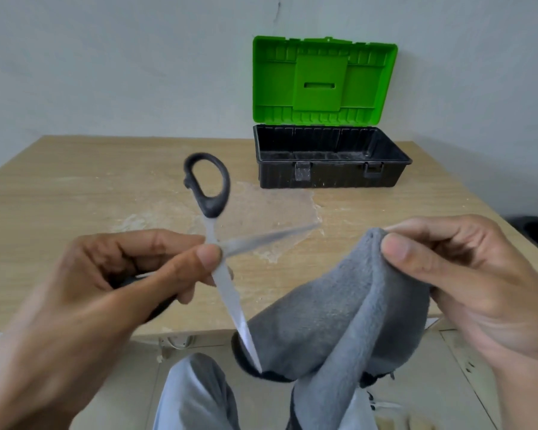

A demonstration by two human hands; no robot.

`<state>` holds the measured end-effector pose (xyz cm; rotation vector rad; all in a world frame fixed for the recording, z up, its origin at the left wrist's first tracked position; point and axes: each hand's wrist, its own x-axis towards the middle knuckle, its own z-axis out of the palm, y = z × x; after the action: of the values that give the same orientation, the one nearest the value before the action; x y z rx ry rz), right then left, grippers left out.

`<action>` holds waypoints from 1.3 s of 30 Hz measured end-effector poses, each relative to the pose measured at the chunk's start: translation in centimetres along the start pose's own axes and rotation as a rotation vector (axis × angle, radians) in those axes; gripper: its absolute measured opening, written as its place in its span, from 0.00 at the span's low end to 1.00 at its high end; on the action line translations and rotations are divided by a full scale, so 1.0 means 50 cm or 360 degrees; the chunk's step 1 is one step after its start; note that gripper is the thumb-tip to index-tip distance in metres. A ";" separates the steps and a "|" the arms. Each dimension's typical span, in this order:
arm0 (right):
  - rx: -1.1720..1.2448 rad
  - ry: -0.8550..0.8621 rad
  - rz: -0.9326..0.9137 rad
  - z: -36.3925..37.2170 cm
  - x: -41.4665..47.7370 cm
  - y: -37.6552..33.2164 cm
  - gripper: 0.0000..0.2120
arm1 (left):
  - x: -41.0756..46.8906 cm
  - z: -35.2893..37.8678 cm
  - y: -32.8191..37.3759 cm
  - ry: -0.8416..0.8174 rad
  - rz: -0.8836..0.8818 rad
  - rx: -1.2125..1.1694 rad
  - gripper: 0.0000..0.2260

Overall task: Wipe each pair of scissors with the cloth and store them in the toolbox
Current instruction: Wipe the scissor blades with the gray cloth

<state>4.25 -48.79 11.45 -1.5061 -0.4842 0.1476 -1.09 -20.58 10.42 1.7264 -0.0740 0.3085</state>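
Left hand [131, 268] pinches open black-handled scissors [212, 206] at the pivot; right hand [466, 274] pinches a grey cloth [339, 311], both in front of the open toolbox [330, 179].

It looked like a plain utility room or makeshift workshop. There was a bare, pale wall [106, 72] with a hairline crack at top centre, a scuffed wood-grain counter [75, 187] blotched with dried residue, an open green-lidded toolbox [333, 179] at upper right, and grubby floor tiles [466, 364] along the bottom.
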 end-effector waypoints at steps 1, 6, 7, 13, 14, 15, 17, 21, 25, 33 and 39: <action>0.0010 0.0004 -0.0003 0.000 -0.001 0.000 0.17 | 0.003 -0.001 -0.006 0.0052 0.0002 -0.0030 0.21; -0.0049 0.0029 -0.0008 0.009 -0.005 0.005 0.13 | 0.012 0.031 0.002 0.0345 0.0000 -0.0284 0.14; -0.0073 0.0039 -0.0021 0.013 -0.004 0.005 0.11 | 0.013 0.038 0.005 0.0398 -0.0002 -0.0312 0.13; -0.0234 0.0062 -0.0043 0.041 -0.001 0.009 0.08 | 0.005 0.088 0.021 0.0555 0.0044 -0.0370 0.09; -0.0261 0.0058 -0.0039 0.047 0.000 0.011 0.08 | 0.004 0.095 0.021 0.0577 0.0047 -0.0368 0.08; -0.0290 0.0051 -0.0033 0.051 0.000 0.013 0.09 | 0.004 0.100 0.020 0.0593 0.0054 -0.0353 0.08; -0.0326 0.0043 -0.0028 0.057 0.001 0.018 0.10 | 0.003 0.108 0.013 0.0609 0.0065 -0.0326 0.08; -0.0414 0.0055 -0.0009 0.066 0.002 0.028 0.10 | 0.004 0.120 0.001 0.0677 0.0031 -0.0356 0.06; -0.0456 0.0012 0.0062 0.072 0.005 0.038 0.10 | 0.007 0.134 -0.010 0.0673 -0.0085 -0.0464 0.07; -0.0385 -0.0075 0.0073 0.031 0.018 0.061 0.10 | 0.028 0.121 -0.060 0.0706 -0.0436 -0.0964 0.04; -0.0277 0.0229 -0.0014 -0.062 0.036 0.039 0.15 | 0.053 0.055 -0.086 0.0889 -0.0456 -0.1002 0.06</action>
<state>7.49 -50.80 9.99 -1.6714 -0.3961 -0.0106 2.86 -22.16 6.52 0.9668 0.4388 0.4832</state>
